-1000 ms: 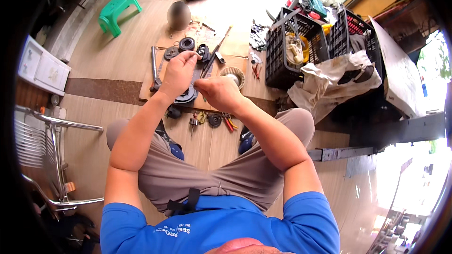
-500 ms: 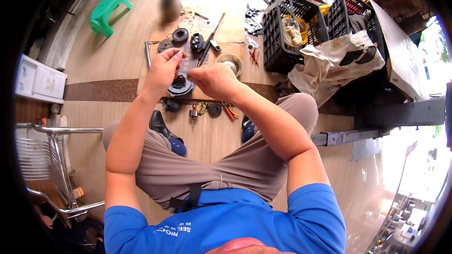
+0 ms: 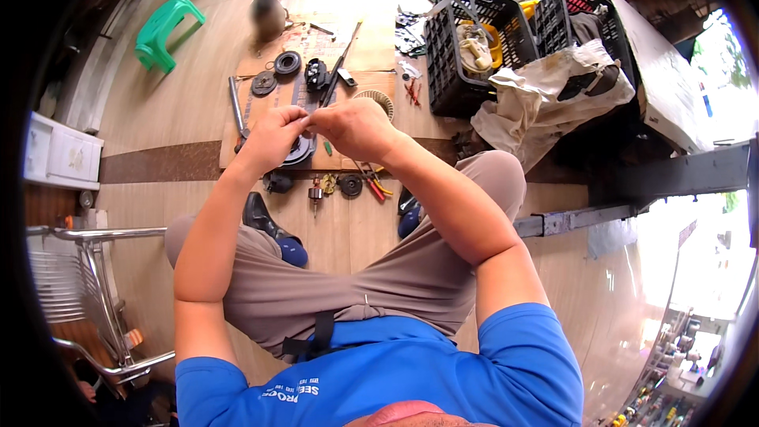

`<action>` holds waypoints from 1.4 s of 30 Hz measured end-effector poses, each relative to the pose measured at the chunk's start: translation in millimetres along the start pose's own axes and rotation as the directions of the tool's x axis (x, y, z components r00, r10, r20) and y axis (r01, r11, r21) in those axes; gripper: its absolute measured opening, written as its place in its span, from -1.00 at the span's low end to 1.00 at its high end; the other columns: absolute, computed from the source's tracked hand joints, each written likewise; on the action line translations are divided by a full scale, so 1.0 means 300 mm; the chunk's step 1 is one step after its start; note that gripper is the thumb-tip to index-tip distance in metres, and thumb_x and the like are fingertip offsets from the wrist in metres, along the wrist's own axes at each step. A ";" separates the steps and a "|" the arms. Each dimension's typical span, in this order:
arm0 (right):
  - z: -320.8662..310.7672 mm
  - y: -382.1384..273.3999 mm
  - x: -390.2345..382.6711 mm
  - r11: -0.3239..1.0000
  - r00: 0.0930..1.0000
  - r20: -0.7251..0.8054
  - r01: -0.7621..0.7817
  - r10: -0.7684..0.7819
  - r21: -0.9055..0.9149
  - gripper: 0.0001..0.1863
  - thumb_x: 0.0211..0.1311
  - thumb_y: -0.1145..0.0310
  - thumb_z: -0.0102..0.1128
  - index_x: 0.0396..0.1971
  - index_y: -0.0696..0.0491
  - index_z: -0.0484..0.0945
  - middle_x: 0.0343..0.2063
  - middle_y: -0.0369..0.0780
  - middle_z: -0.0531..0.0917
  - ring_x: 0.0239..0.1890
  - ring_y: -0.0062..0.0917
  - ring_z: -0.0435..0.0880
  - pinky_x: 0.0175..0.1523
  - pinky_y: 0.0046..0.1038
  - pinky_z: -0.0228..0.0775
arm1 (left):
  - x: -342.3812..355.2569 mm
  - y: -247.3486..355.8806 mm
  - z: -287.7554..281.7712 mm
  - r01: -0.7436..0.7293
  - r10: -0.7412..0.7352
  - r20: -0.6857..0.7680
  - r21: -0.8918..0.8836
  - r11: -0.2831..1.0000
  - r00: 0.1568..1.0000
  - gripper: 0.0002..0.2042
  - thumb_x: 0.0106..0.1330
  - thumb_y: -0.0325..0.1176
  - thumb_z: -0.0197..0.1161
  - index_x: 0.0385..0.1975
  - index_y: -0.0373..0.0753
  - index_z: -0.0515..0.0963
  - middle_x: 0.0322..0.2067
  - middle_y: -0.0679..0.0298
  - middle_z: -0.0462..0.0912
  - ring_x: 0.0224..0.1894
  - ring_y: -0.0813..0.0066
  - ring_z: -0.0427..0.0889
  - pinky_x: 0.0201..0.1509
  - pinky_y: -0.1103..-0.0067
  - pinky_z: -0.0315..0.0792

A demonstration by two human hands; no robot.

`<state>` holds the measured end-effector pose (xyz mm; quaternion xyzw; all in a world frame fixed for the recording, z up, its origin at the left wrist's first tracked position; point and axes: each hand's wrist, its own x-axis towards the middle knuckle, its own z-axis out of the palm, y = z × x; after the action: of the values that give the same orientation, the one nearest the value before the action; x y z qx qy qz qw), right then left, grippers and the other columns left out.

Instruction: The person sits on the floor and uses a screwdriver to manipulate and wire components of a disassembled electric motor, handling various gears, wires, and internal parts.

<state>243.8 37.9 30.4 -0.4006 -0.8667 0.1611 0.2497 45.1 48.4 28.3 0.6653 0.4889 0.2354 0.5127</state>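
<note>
My left hand (image 3: 281, 133) and my right hand (image 3: 348, 128) meet at the fingertips over a round dark housing (image 3: 297, 154) on cardboard (image 3: 253, 47). Both are pinched closed on something I cannot make out. A small green piece (image 3: 327, 146) lies below my right fingers. Beyond them are a black ring (image 3: 288, 62), a flat disc (image 3: 264, 84), a black component (image 3: 316, 73), a long rod (image 3: 340, 61) and a white fan wheel (image 3: 378, 101), partly hidden. A metal bar (image 3: 236, 103) lies at left. A copper-wound rotor (image 3: 316, 196) and pliers (image 3: 379, 188) lie nearer me.
At right stand black crates (image 3: 474, 87) with tools, a draped cloth (image 3: 538, 103) and a steel beam (image 3: 680, 172). A green stool (image 3: 170, 24), white cabinet (image 3: 63, 150) and chrome chair (image 3: 111, 300) are at left. Another person's hand (image 3: 87, 389) shows at lower left.
My left hand has come down toward me, and my right hand's fingers now touch the left's, covering more of the housing. The scene has also shifted slightly in view.
</note>
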 end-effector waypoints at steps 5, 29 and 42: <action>0.003 0.022 -0.007 0.995 0.999 -0.001 0.033 -0.033 -0.096 -0.80 0.23 0.24 0.12 -0.50 0.03 0.47 -0.58 -0.17 0.59 -0.46 -0.22 0.62 -0.41 -0.25 0.41 | -0.006 -0.003 0.010 0.034 -0.033 0.049 -0.018 0.999 0.998 -0.84 0.36 -0.45 0.09 -0.37 -0.39 0.58 -0.51 0.34 0.59 -0.42 0.67 0.49 -0.28 0.67 0.39; 0.039 0.040 -0.002 0.975 0.950 -0.218 -0.220 0.223 0.039 -0.78 0.25 0.27 0.07 -0.52 0.08 0.47 -0.54 -0.04 0.60 -0.41 -0.10 0.62 -0.32 -0.14 0.44 | 0.062 -0.005 0.128 -0.087 0.121 -0.266 0.137 0.987 0.956 -0.81 0.39 -0.40 0.03 -0.35 -0.39 0.51 -0.59 0.23 0.50 -0.52 0.53 0.42 -0.40 0.53 0.32; 0.106 -0.049 0.029 0.950 0.943 -0.256 -0.136 0.211 0.283 -0.77 0.18 0.51 0.00 -0.14 0.16 0.43 -0.40 0.00 0.62 -0.27 -0.10 0.61 -0.18 -0.17 0.44 | 0.166 -0.086 0.085 -0.136 -0.215 -0.459 -0.617 0.775 0.862 -0.81 0.46 -0.32 -0.02 -0.34 -0.23 0.50 -0.47 0.40 0.55 -0.48 0.73 0.43 -0.39 0.72 0.32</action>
<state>212.0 32.9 13.8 -0.4587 -0.7541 0.2364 0.4063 75.8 81.1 -13.8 0.3583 0.5123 0.5396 0.5640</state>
